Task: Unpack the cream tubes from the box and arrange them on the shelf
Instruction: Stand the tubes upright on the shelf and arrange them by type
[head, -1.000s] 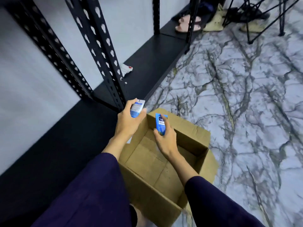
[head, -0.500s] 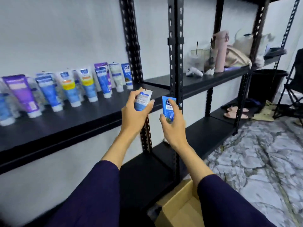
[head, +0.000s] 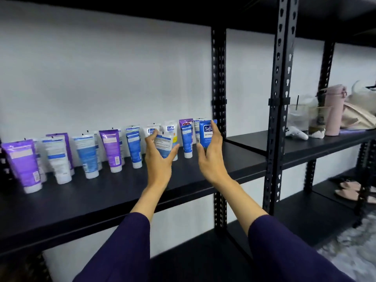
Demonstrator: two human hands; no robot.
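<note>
Gripping a glossy blue tube (head: 206,135), right hand (head: 210,159), left hand (head: 159,159) clasping a white-backed tube (head: 162,145), matte black shelf (head: 101,200).

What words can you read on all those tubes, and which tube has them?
"Safi" and "NATURALS", its end cut off by the fingers: blue tube in the right hand.
"Safi", partly hidden: white tube behind the left hand.
"Saf", cut off: white tube beside it.
Small print on the left hand's tube and the other shelf tubes: too blurred to read.
</note>
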